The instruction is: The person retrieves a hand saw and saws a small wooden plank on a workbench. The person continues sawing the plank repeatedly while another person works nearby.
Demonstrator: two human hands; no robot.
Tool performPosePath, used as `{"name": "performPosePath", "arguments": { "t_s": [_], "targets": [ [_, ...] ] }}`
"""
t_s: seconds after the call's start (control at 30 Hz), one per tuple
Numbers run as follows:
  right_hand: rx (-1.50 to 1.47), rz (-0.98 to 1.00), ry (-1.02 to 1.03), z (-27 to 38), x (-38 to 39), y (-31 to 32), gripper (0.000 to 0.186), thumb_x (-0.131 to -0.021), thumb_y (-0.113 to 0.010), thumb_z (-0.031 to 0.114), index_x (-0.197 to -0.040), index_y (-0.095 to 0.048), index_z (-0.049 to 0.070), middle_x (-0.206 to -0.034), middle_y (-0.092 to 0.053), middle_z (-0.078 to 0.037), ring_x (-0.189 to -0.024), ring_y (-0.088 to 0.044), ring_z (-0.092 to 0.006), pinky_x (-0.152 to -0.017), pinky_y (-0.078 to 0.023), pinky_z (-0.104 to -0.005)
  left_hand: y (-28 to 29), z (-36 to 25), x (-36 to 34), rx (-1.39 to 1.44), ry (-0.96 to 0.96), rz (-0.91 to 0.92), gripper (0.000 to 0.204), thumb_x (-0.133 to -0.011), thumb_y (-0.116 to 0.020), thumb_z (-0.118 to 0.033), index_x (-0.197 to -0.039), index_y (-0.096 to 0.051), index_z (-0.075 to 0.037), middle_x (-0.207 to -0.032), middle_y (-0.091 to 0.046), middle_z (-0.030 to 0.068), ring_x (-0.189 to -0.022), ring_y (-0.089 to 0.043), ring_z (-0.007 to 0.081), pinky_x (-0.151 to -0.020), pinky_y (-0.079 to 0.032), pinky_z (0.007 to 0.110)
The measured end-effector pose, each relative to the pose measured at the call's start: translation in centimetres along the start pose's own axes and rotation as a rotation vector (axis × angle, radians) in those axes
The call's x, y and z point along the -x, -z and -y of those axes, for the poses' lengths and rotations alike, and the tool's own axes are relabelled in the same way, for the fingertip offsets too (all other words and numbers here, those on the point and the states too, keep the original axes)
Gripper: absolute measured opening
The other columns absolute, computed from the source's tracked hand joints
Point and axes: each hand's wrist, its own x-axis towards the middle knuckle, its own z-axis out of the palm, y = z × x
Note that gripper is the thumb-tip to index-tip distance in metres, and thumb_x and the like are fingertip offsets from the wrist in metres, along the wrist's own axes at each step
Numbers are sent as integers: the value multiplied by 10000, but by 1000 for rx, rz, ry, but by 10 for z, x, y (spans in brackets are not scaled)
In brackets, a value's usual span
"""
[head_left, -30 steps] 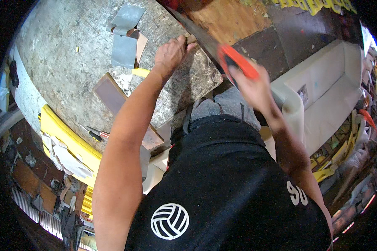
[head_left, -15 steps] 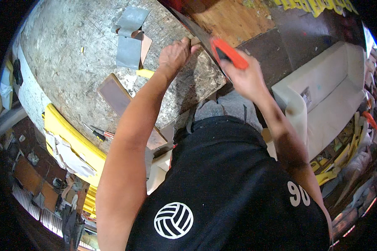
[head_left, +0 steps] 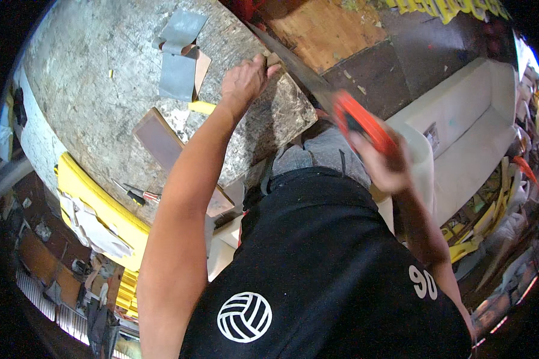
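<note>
Worn grey worktable [head_left: 90, 107]: at its right edge, left hand [head_left: 244, 82] clasps a small wooden piece [head_left: 273, 59]; beyond that edge, right hand [head_left: 387, 161], well apart, grips an orange-handled saw [head_left: 343, 101].

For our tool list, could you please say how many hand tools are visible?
3: orange-handled saw in the right hand; black-and-yellow tool and red-handled tool on the table, left of the left forearm. Others may be hidden.
</note>
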Motion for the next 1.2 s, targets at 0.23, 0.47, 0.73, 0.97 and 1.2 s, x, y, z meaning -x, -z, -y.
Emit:
{"name": "performPosePath", "arguments": {
  "t_s": [0.23, 0.47, 0.73, 0.97, 1.2],
  "targets": [
    [-52, -73, 28, -21, -75, -42, 301, -962, -625, 196, -1222, -649, 45, -1075, -720, -174, -972, -690, -215, -847, -522, -337, 3, -2, -7, 11, -21, -18, 592, -994, -417, -603, -1080, -557, -35, -917, -691, 277, -842, -700, 444, -696, -571, 516],
    [-10, -91, 3, -14, 28, 5, 324, -947, -616, 129, -1257, -642, 36, -1085, -725, -137, -950, -679, -195, -870, -512, -313, -8, 3, 0, 26, -29, -41, 567, -999, -407, -601, -1104, -527, -57, -898, -683, 288, -833, -688, 468, -679, -555, 545],
    [-168, -31, 30, -19, -57, -30, 380, -939, -627, 94, -1318, -617, 56, -1218, -680, -142, -1141, -600, -121, -1003, -446, -290, -1, -2, -5, -19, -27, -29, 577, -995, -439, -578, -1069, -557, -18, -900, -693, 279, -832, -702, 444, -700, -576, 509],
    [-133, -30, 49, -30, 5, -1, 379, -958, -584, 83, -1334, -587, 42, -1298, -628, -154, -1211, -586, -197, -1019, -437, -323, 5, -5, -2, 15, -1, 23, 569, -996, -445, -574, -1075, -554, -21, -930, -696, 273, -870, -703, 433, -725, -572, 509],
    [-23, -57, 150, -12, -19, -7, 359, -928, -658, 137, -1276, -634, 49, -1122, -718, -163, -988, -692, -200, -854, -516, -326, -9, 4, -3, 8, -20, -105, 574, -990, -420, -610, -1067, -531, -53, -849, -686, 267, -767, -685, 466, -645, -555, 537]
  ]
}}
